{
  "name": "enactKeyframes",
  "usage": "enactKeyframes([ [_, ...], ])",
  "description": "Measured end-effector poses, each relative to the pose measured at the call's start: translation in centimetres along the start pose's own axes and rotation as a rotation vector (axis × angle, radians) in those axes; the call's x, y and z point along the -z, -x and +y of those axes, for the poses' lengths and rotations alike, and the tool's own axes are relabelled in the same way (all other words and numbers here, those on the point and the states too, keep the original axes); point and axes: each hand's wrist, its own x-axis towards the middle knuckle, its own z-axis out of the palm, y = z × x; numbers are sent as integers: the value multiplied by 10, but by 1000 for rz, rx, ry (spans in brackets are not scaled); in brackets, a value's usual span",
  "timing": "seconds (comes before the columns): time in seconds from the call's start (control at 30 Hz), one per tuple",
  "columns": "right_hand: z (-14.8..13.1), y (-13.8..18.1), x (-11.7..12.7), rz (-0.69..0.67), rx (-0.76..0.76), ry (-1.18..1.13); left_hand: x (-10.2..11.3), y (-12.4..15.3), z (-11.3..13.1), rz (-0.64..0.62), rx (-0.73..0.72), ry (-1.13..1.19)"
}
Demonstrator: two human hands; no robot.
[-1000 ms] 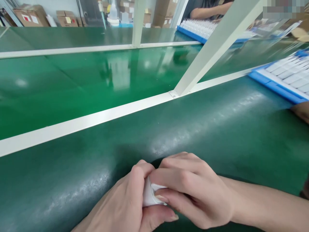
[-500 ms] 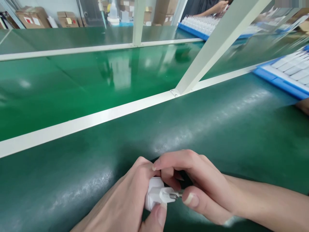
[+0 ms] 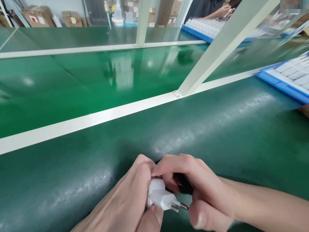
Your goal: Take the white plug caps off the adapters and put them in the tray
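Just above the green worktop, my left hand [image 3: 127, 196] is closed around a white plug-in charger [image 3: 161, 196]. Its thumb presses from below, and the fingers cover the charger's left side. Two round metal pins stick out of the charger toward the lower right. My right hand [image 3: 204, 185] curves around from the right, index fingertip against the left hand's knuckle by the charger's upper end. The right thumb is held apart, close to the pins without gripping them. Whether the right hand's other fingertips touch the charger is hidden.
A white rail [image 3: 116, 112] and slanted post [image 3: 217, 51] divide the worktop from a green conveyor belt [image 3: 84, 83]. Blue trays of white parts lie at right [image 3: 285, 84] and at the back [image 3: 196, 33]. Another person's hands [image 3: 223, 12] are beyond; cardboard boxes [image 3: 38, 16] stand behind.
The charger has turned in my left hand, so both pins now show and point lower right. My right thumb has moved down and away from the pins. The view has shifted slightly.
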Motion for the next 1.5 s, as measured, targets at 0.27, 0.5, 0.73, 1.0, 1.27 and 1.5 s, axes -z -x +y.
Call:
enactKeyframes([
  [0.27, 4, -5, 2, -45, 202, 288, 5, 0, 1, -37, 6, -100],
  [0.5, 0, -9, 6, 39, 252, 393, 6, 0, -1, -82, 47, -135],
  [0.73, -8, -3, 4, 81, 139, 349, 8, -14, -3, -71, 20, -95],
  [1.0, -18, -7, 14, 157, 127, 348, 11, -10, -11, -57, -64, -25],
  [1.27, -9, -8, 11, 169, 77, 291, 16, -1, -15, 19, 54, 87],
  [1.5, -10, -8, 11, 162, 65, 270, 16, 0, -14, 26, 115, 80],
])
